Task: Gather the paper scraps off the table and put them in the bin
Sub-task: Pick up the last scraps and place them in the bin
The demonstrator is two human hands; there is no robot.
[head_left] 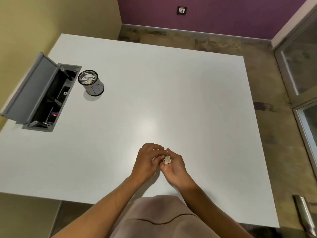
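Both my hands meet over the near middle of the white table (154,93). A small folded paper scrap (167,160) lies in my right hand (175,166), held by its curled fingers and thumb. My left hand (147,161) is curled beside it, fingertips touching the scrap's left edge. The bin (93,87), a small grey cylinder with a black rim, stands at the far left of the table with several crumpled white scraps inside.
An open grey cable box (41,98) with its lid raised is set into the table's left side, just beside the bin. A glass door with a metal handle (303,215) is on the right. The floor lies beyond the far table edge.
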